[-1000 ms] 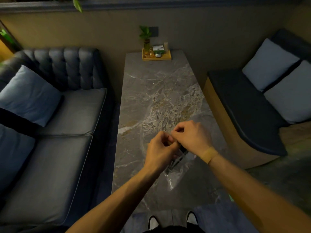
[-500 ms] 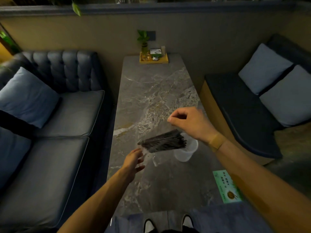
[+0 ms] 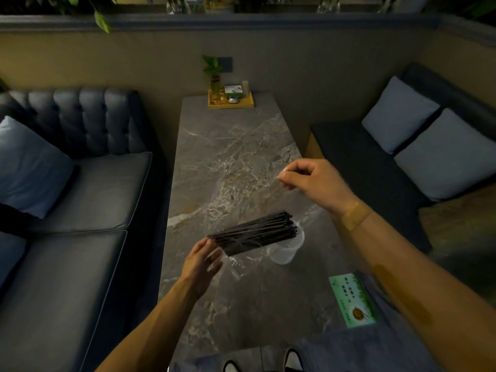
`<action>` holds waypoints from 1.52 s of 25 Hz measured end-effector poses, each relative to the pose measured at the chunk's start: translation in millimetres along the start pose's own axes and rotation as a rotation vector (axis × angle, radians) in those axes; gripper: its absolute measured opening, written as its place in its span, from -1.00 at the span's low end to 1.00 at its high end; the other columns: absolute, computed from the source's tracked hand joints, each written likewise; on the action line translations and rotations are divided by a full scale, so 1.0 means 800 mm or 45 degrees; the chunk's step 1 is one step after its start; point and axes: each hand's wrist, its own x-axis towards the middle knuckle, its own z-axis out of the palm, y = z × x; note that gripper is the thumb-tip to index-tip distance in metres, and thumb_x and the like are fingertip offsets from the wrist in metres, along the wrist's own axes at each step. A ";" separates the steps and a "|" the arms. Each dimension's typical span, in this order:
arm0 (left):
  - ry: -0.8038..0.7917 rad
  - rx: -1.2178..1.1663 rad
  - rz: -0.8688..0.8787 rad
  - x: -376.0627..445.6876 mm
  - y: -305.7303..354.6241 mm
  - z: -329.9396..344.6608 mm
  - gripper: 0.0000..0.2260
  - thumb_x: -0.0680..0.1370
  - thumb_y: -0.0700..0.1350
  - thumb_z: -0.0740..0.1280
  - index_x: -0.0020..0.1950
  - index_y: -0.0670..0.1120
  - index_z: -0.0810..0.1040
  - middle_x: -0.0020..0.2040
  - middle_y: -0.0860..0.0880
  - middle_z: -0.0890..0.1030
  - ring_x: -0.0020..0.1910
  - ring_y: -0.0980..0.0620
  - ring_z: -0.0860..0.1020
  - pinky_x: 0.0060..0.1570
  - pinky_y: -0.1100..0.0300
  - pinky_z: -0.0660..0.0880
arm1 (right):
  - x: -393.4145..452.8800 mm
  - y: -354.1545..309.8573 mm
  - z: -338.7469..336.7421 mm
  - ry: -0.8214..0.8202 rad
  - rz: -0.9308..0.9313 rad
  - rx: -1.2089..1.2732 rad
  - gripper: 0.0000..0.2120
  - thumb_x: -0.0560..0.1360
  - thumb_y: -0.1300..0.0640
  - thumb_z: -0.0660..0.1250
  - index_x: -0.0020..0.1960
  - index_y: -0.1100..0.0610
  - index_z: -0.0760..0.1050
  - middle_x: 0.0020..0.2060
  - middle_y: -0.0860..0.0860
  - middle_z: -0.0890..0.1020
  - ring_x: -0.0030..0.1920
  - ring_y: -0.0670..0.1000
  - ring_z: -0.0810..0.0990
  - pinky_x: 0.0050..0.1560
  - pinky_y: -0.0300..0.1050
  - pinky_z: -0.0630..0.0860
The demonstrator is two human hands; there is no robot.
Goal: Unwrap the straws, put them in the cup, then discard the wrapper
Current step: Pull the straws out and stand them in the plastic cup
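A bundle of black straws (image 3: pixel 255 233) hangs nearly level above the marble table (image 3: pixel 228 157), still inside a clear wrapper (image 3: pixel 231 257). My left hand (image 3: pixel 201 264) grips the bundle's left end through the film. Up and to the right, my right hand (image 3: pixel 314 181) pinches the wrapper's loose edge, and the faint film stretches from it down to the straws. A clear plastic cup (image 3: pixel 287 251) stands on the table under the bundle's right end, partly hidden by it.
A green printed card (image 3: pixel 353 300) lies near the table's front right edge. A wooden tray (image 3: pixel 230 102) with a small plant and jars sits at the far end. A dark sofa (image 3: pixel 80 197) flanks the left, a cushioned bench (image 3: pixel 362 157) the right.
My hands, joined a second ago, have drawn apart. The right hand has risen up and right with the wrapper edge. The straw bundle and the cup under it have come into view.
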 end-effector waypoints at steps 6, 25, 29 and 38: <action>0.093 0.045 0.153 -0.014 0.028 -0.014 -0.92 0.60 -0.10 0.30 -0.08 0.02 0.55 -0.08 -0.02 0.66 -0.07 0.03 0.60 -0.07 0.08 0.47 | 0.008 0.057 -0.010 0.078 0.210 0.143 -0.89 0.49 0.17 0.38 -0.12 0.20 0.65 -0.30 0.03 0.67 -0.33 -0.13 0.57 -0.34 -0.39 0.48; 0.256 0.566 0.758 -0.060 0.108 -0.016 -0.92 0.60 -0.14 0.31 0.03 -0.11 0.58 -0.18 0.00 0.65 -0.29 0.15 0.59 -0.12 0.09 0.52 | 0.001 0.154 0.014 -0.045 0.599 0.339 -0.88 0.55 0.19 0.31 0.01 0.23 0.57 -0.26 0.08 0.64 -0.25 0.02 0.59 -0.13 -0.08 0.48; 0.275 0.586 0.811 -0.067 0.119 -0.002 -0.93 0.59 -0.11 0.33 -0.07 -0.01 0.60 -0.26 0.04 0.67 -0.35 0.21 0.60 -0.24 0.24 0.54 | 0.003 0.163 0.016 -0.040 0.640 0.424 -0.91 0.56 0.19 0.30 -0.08 0.18 0.56 -0.25 0.10 0.63 -0.28 0.03 0.59 -0.14 -0.08 0.51; 0.245 0.665 0.932 -0.074 0.148 0.029 -0.87 0.58 -0.11 0.34 -0.14 0.07 0.59 -0.31 0.12 0.69 -0.41 0.24 0.61 -0.45 0.40 0.50 | 0.004 0.176 0.017 -0.072 0.735 0.544 -0.92 0.56 0.20 0.30 -0.02 0.20 0.55 -0.24 0.10 0.63 -0.22 0.05 0.61 -0.11 -0.03 0.59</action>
